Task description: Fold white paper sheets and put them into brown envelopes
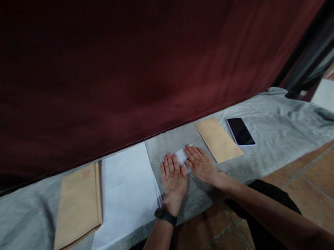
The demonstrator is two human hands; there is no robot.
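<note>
Grey cloth (266,125): folded paper (181,155) beside small envelope (219,139)

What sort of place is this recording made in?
Likely a makeshift indoor workspace on the floor, perhaps at home: a grey cloth spread over reddish floor tiles, a dark red curtain behind, and brown envelopes, paper sheets and a phone laid out.

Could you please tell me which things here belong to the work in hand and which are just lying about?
In hand: folded white paper, pressed flat under the left hand and right hand, on the grey cloth.

Lying about: stack of white sheets, stack of brown envelopes, single brown envelope, phone.
</note>
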